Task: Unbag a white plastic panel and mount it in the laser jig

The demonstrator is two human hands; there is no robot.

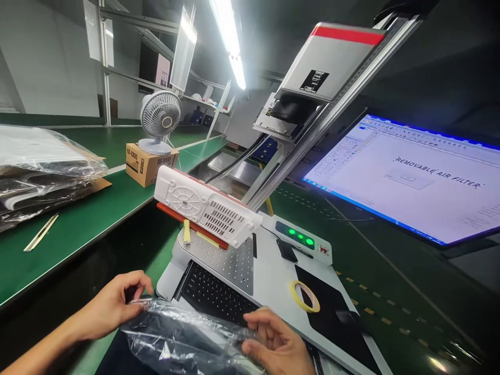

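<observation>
A: Step in hand?

B: Bag handling, I'd say. Both hands are on a clear plastic bag (175, 338) with something dark inside, low in the frame, in front of the keyboard (213, 297).

A: Left hand?

B: Left hand (113, 304) pinches the bag's upper-left edge, fingers curled together and clamped on the film.

A: Right?

B: Right hand (275, 344) sits at the bag's right end, thumb and fingers closed on the plastic there. Grip looks lighter, but it is touching.

A: Opening or closing the bag?

B: Can't tell. The film is crumpled and glare hides the mouth.

A: What's behind?

B: A white vented panel (209, 211) rests tilted on the perforated plate (226, 260) under the laser marker head (308, 88). Green lights (300, 237) are lit on the base. A tape roll (304, 297) lies flat to the right, well apart from the hands. The monitor (406, 179) shows "REMOVABLE AIR FILTER".

A: What does the next move call for?

B: My guess: find the bag's open edge, hold one side firm and draw the other along it. Thin film is slippery, so a tight pinch matters. Keep it off the keyboard.

A: Other clutter?

B: A fan (160, 117) on a cardboard box (150, 161), and bagged stock (42, 172) far left.
</observation>
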